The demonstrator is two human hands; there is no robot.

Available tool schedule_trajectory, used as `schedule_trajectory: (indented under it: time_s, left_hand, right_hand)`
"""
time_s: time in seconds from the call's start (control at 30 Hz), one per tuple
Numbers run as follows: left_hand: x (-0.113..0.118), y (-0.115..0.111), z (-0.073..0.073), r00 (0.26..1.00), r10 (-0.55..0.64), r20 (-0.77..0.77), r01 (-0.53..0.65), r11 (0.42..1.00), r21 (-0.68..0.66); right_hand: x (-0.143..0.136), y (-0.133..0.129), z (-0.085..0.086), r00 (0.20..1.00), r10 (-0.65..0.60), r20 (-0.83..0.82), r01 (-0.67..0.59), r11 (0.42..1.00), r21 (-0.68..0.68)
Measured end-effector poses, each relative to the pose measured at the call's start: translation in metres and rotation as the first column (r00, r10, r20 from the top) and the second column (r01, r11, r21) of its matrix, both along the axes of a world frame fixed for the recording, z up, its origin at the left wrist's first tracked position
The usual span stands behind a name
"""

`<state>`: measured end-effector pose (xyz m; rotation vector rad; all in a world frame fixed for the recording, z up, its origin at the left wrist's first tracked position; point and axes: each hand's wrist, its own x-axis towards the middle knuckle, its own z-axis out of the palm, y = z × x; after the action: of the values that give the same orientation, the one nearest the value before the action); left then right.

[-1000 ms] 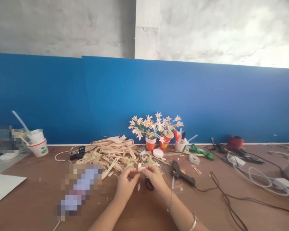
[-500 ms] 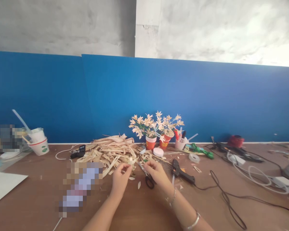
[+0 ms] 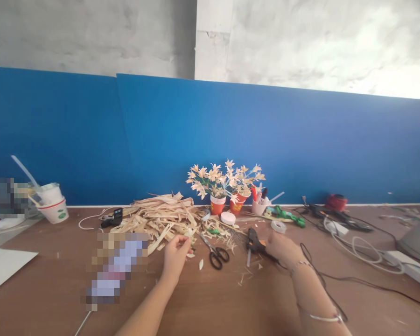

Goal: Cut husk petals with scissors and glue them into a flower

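- The left hand [image 3: 177,255] is in front of a pile of dry strips [image 3: 163,212], its thumb and forefinger pinched on a small pale piece [image 3: 190,232] — the piece's outline blurs into the pile
- The right hand [image 3: 285,249] is over the handle end of the black glue gun [image 3: 255,241]; whether its fingers are closed around it, I cannot tell
- Between the hands, scissors [image 3: 219,256] lie on the brown table [image 3: 210,308], a pale scrap [image 3: 201,264] near their handles
- Farther back — pale flowers [image 3: 215,177] stand in two red cups [image 3: 217,206]
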<state>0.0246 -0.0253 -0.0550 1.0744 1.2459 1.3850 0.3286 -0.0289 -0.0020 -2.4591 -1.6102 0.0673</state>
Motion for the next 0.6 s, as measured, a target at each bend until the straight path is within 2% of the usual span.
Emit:
schedule_trajectory:
  time_s: [0.1,0.13,0.17,0.23,0.27,0.3,0.33,0.37,0.43,0.6]
  left_hand:
    - [0.002,0.000,-0.001,1.000,-0.026,0.004,0.026,0.999,0.033]
    - [0.002,0.000,-0.001,0.999,-0.042,-0.002,0.042,0.998,0.049]
    - [0.003,0.000,-0.001,0.998,-0.059,-0.008,0.059,0.996,0.064]
    - [0.003,0.000,-0.001,0.996,-0.093,0.000,0.092,0.992,0.085]
    - [0.003,0.000,-0.002,0.994,-0.106,0.016,0.105,0.990,0.091]
    - [0.002,0.000,-0.002,0.993,-0.117,0.034,0.114,0.989,0.095]
    - [0.001,0.000,-0.002,0.991,-0.123,0.050,0.117,0.988,0.098]
    - [0.001,0.001,-0.002,0.991,-0.121,0.062,0.115,0.988,0.100]
    - [0.000,0.001,-0.003,0.992,-0.106,0.075,0.098,0.990,0.100]
    - [0.000,0.002,-0.004,0.995,-0.075,0.062,0.069,0.993,0.099]
  right_hand:
    - [-0.015,-0.004,0.001,1.000,0.004,0.013,-0.004,1.000,0.011]
    - [-0.026,-0.004,0.001,0.998,0.069,0.005,-0.069,0.996,0.048]
    - [-0.041,-0.004,0.001,0.977,0.213,-0.019,-0.210,0.974,0.086]
    - [-0.074,-0.005,-0.003,0.846,0.518,-0.127,-0.498,0.852,0.163]
    - [-0.090,-0.006,-0.007,0.758,0.632,-0.159,-0.601,0.772,0.207]
    - [-0.106,-0.006,-0.011,0.646,0.743,-0.174,-0.713,0.669,0.211]
    - [-0.119,-0.007,-0.016,0.568,0.803,-0.179,-0.773,0.595,0.218]
    - [-0.130,-0.008,-0.020,0.533,0.828,-0.175,-0.799,0.561,0.219]
    - [-0.144,-0.009,-0.028,0.529,0.832,-0.169,-0.810,0.554,0.192]
    - [-0.151,-0.009,-0.036,0.592,0.778,-0.210,-0.763,0.625,0.164]
